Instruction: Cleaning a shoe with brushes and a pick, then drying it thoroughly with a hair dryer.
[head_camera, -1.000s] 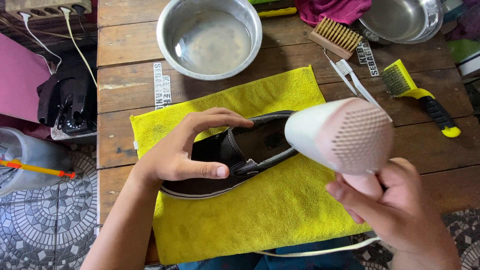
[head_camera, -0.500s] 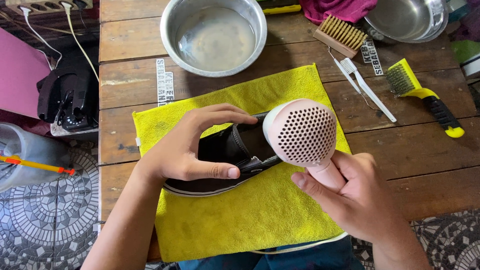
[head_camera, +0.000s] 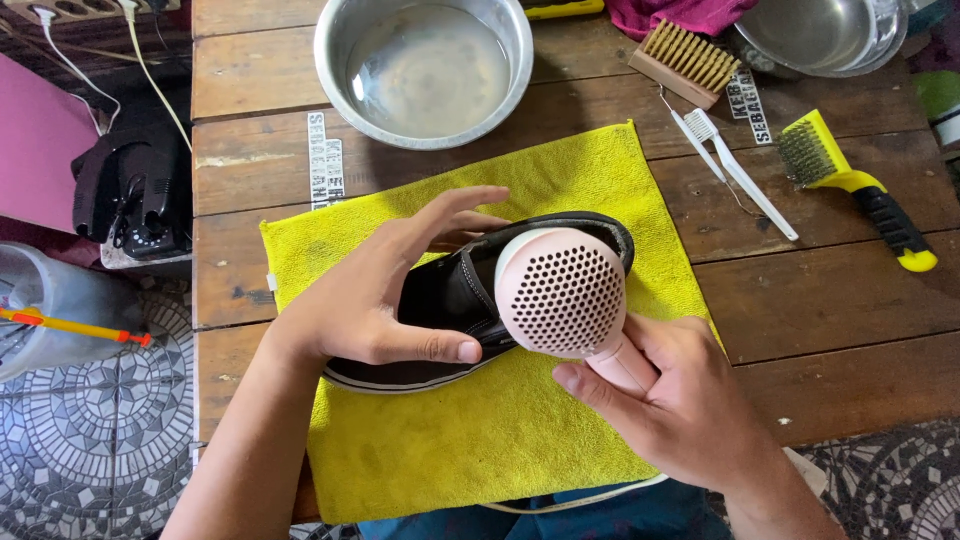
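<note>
A black shoe (head_camera: 450, 300) with a pale sole edge lies on a yellow cloth (head_camera: 470, 450) spread over the wooden table. My left hand (head_camera: 385, 290) rests over its front part, thumb along the near side, fingers arched over the top. In my right hand (head_camera: 680, 400) I grip the handle of a pale pink hair dryer (head_camera: 562, 292). Its perforated back faces me and its head sits right over the shoe's opening, hiding the heel part.
A steel bowl of water (head_camera: 425, 65) stands behind the cloth. To the right lie a wooden brush (head_camera: 688, 58), a white toothbrush (head_camera: 735, 172), a yellow wire brush (head_camera: 850, 185) and another steel bowl (head_camera: 815, 35). A black device (head_camera: 135, 195) with cables sits left.
The hair dryer has swung left and down from the right of the shoe to directly over its opening. My left hand has stayed on the shoe.
</note>
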